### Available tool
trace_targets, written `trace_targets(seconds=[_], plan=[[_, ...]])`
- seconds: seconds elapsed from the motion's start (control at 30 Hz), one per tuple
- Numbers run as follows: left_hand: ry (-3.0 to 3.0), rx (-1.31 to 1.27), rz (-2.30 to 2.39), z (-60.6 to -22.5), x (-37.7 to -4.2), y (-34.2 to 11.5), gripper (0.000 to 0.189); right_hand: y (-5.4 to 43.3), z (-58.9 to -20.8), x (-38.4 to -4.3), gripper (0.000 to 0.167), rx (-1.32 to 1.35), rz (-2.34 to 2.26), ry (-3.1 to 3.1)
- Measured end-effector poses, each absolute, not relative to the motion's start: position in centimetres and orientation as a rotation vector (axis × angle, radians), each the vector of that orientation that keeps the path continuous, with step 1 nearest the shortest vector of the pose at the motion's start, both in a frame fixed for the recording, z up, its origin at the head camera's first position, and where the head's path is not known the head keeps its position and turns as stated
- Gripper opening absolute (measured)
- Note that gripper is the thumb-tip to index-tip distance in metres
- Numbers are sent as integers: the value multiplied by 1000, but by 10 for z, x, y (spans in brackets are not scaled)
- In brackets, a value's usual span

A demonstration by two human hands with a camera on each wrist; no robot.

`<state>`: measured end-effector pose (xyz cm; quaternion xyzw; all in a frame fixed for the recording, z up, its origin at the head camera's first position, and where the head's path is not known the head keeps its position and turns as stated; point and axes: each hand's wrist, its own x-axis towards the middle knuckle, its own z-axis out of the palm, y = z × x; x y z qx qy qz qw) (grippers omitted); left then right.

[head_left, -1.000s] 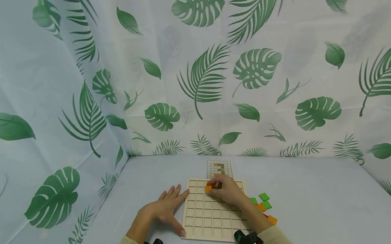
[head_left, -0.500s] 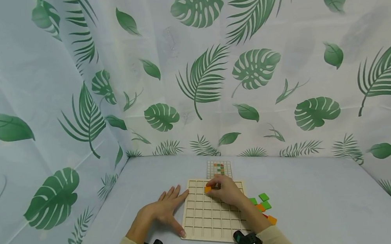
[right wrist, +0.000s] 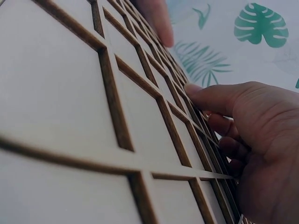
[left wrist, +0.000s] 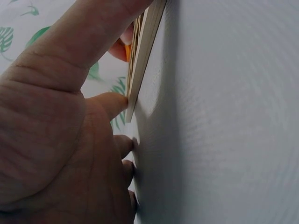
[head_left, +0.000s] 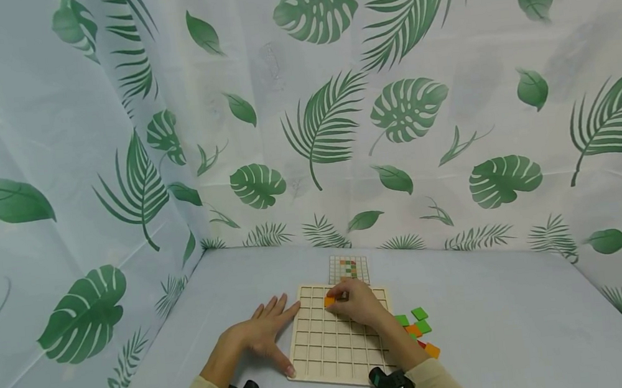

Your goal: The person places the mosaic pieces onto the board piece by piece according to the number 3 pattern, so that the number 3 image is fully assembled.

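Observation:
A pale wooden board (head_left: 325, 342) with a raised square grid lies on the table. My left hand (head_left: 260, 336) spreads along its left side, thumb at the near corner and index fingertip at the edge. In the left wrist view, the left hand's (left wrist: 56, 126) other fingertips reach the tabletop beside the board's edge (left wrist: 145, 51). Over the far rows, my right hand (head_left: 361, 305) pinches a small orange square tile (head_left: 329, 302) between thumb and fingers. The right wrist view shows the right hand (right wrist: 266, 121) low at the grid (right wrist: 70, 93); the tile is hidden there.
Several loose tiles lie right of the board, among them a green tile (head_left: 420, 313) and an orange tile (head_left: 432, 350). Behind the board is a small grid card (head_left: 334, 273) with coloured squares. A leaf-patterned curtain (head_left: 313, 219) stands at the table's back and left.
The orange tile and the right fingertips have shifted very slightly left and down in the head view. My left hand has stayed in place on the board's side.

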<state>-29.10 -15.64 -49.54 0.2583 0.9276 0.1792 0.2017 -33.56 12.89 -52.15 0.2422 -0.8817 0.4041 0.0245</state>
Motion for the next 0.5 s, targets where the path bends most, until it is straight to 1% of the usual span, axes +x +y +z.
trace_targets(seconds=[0.5], plan=[[2593, 743, 508, -496, -291, -157, 138, 131, -520, -336, 23, 754, 1294, -2728]])
